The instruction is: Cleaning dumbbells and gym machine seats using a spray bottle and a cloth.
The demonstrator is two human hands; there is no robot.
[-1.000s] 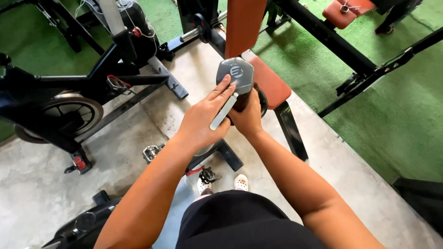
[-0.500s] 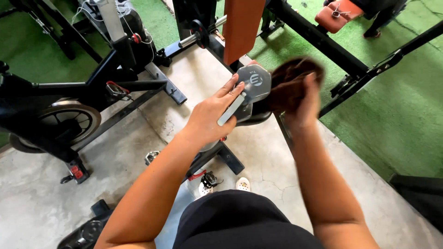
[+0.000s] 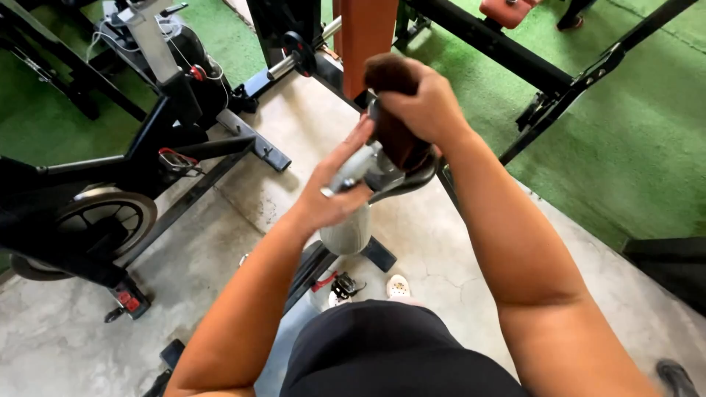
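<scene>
Over concrete floor point(image 3: 456, 250), left hand point(image 3: 334, 198) grips grey dumbbell point(image 3: 371, 169); right hand point(image 3: 423, 106) clutches brown cloth point(image 3: 393, 110).

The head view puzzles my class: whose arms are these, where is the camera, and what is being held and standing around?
The camera sits on a person's head and looks down, so both bare arms are that person's own. The left hand grips a grey metal dumbbell, together with a flat silver strip whose kind I cannot tell. The right hand presses a dark brown cloth onto the dumbbell's top. Below is a grey concrete floor with green artificial turf beside it. A black exercise bike stands to the left, and an orange padded bench stands ahead.
</scene>
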